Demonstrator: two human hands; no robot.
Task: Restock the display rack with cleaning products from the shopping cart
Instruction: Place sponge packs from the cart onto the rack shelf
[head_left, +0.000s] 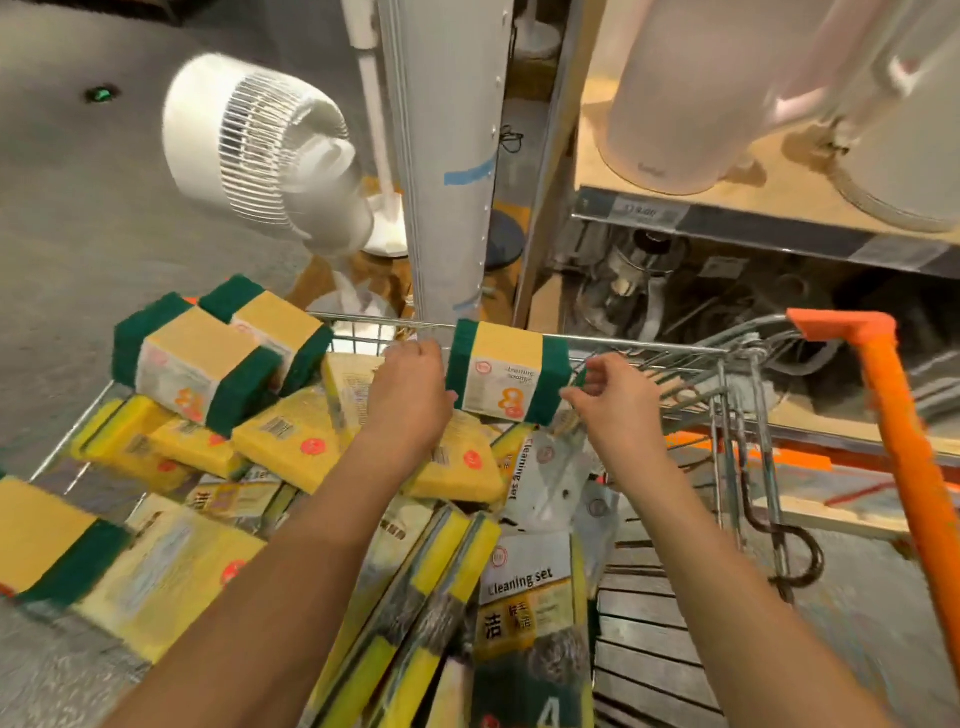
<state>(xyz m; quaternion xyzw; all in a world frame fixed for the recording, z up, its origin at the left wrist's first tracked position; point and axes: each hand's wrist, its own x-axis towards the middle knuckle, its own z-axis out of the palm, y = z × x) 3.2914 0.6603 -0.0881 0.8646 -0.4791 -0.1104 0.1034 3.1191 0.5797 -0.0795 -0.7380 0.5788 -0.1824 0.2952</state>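
A wire shopping cart (582, 340) holds several packs of yellow sponges and green scouring pads. One green-and-yellow sponge pack (506, 374) is lifted above the cart's far rim. My left hand (410, 387) grips its left end. My right hand (605, 400) pinches its right end with curled fingers. Two more sponge packs of the same kind (208, 364) lie stacked at the cart's left. Flat packs labelled "Cleaning set" (524, 597) stand near me in the cart.
The cart's orange handle (893, 415) runs down the right side. A white fan (265, 150) stands on the floor at the left. A grey post (447, 156) rises behind the cart. Shelving with large white appliances (691, 93) fills the upper right.
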